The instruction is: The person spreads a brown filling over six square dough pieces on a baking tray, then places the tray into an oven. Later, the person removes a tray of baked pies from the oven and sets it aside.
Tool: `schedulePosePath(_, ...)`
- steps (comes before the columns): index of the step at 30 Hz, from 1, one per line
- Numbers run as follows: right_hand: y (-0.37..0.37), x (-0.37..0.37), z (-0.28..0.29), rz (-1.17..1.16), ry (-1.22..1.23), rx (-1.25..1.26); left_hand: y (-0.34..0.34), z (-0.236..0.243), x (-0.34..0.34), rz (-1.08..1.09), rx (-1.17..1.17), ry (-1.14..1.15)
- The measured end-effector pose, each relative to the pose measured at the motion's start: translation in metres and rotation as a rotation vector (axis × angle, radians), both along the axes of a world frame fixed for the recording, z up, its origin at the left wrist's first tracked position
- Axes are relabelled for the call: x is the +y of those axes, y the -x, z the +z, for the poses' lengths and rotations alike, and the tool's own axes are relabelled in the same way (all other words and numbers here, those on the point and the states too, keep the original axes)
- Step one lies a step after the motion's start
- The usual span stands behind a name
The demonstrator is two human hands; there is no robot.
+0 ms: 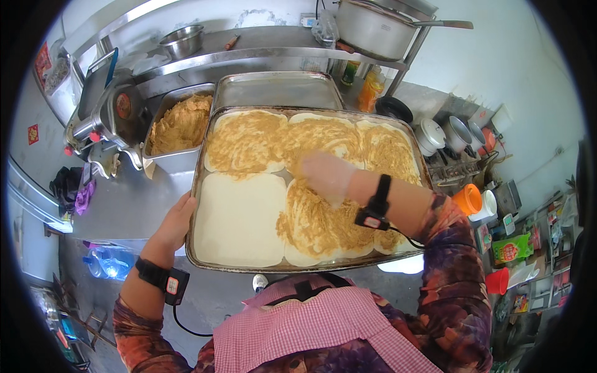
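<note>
A large rimmed baking tray [236,268] holds several flat, pale dough sheets. The sheet at the near left is bare dough [239,217]; tan paste [249,140] is smeared unevenly over the others. My left hand [177,225] grips the tray's left rim, some of its fingers hidden by the edge. Over the middle of the tray, at the near-middle sheet, is my right hand [326,177] in a thin clear plastic glove. Motion blurs its fingers, so their pose and anything in them cannot be made out.
Left of the tray stands a deep metal pan [177,160] of the same paste, beside a metal machine [115,115]. Another metal tray [277,90] lies behind. A shelf with a big pot [376,31] spans the back. Pots [457,133] and an orange container [467,199] are at the right.
</note>
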State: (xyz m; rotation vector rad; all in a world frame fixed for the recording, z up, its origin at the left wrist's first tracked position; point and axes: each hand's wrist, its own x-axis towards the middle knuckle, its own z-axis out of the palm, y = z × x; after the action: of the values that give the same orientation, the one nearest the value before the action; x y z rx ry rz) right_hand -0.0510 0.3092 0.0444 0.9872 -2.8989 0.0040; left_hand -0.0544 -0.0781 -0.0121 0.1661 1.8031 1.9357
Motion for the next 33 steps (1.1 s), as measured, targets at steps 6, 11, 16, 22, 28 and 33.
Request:
schedulePosePath(6,0.004,0.148,-0.018,-0.367,-0.102,-0.064,-0.002,-0.003,-0.002,0.016,0.021,-0.009)
schedulePosePath(11,0.043,0.118,-0.005,-0.586,-0.186,0.069,-0.001,0.004,0.0,-0.033,0.007,-0.006)
schedulePosePath(16,-0.003,0.036,-0.006,-0.254,-0.063,-0.03,0.0,0.003,-0.003,-0.011,0.014,0.052)
schedulePosePath(22,-0.01,0.124,0.021,-0.725,-0.18,-0.112,0.001,-0.006,-0.006,0.008,0.005,0.049)
schedulePosePath(28,0.01,0.15,-0.017,-0.458,-0.126,-0.125,0.0,0.0,-0.003,0.005,0.019,0.059)
schedulePosePath(33,0.029,0.144,0.012,-0.564,-0.462,0.022,-0.001,0.002,-0.003,0.002,0.017,0.077)
